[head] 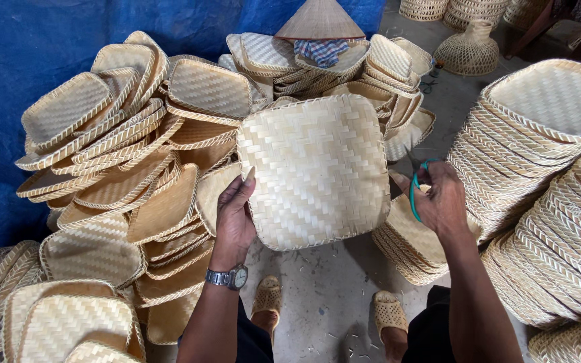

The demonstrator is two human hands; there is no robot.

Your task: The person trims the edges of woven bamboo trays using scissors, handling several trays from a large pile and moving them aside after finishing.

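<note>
Heaps of woven bamboo trays (pixel 122 154) crowd the floor on the left, and neater nested stacks (pixel 539 175) rise on the right, before a blue tarp (pixel 35 40). Between them, the left hand (pixel 235 215) grips one square woven tray (pixel 314 168) by its lower left rim, bottom side up and tilted toward the camera, above the concrete floor. The right hand (pixel 442 198) is closed around teal-handled scissors (pixel 414 191), just beside the tray's right edge. To trim cleanly, it seems wise to keep the tray steady and snip stray ends close to the rim binding without nicking it.
</note>
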